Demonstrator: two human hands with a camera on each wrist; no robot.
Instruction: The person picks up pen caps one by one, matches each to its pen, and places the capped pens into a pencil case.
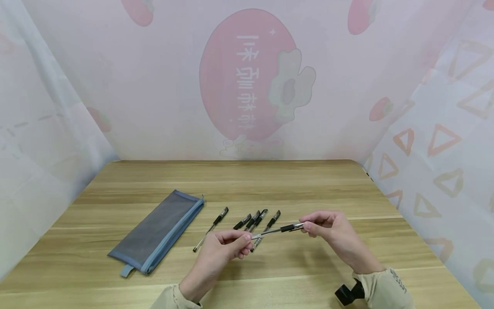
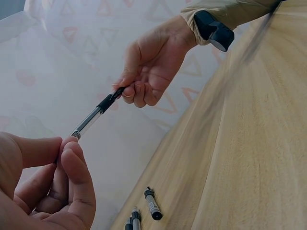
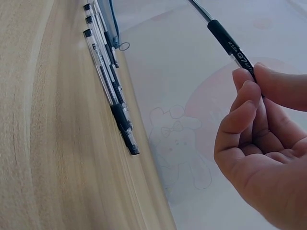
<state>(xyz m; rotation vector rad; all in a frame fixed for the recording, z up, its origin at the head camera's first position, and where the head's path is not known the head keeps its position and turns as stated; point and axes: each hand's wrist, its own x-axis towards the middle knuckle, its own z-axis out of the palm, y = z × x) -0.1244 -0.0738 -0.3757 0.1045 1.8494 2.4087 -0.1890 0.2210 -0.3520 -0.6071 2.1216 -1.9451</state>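
Observation:
A clear-barrelled gel pen [image 1: 273, 232] with a black grip is stretched between both hands above the table. My left hand [image 1: 222, 254] pinches its clear end between thumb and fingers. At the other end, my right hand [image 1: 332, 234] pinches the capped part, just past the black grip; in the right wrist view lettering shows on the pen [image 3: 230, 44] there. The fingers of the right hand [image 2: 156, 67] curl loosely below the thumb. Under and behind the held pen lie several similar pens [image 1: 259, 218], partly hidden by the left hand.
A blue-grey mesh pencil case [image 1: 154, 229] with a zipper lies at the left of the wooden table [image 1: 308, 182]. A single pen [image 1: 211, 227] rests between it and the other pens. Printed cloth [image 1: 162, 86] hangs behind and on both sides.

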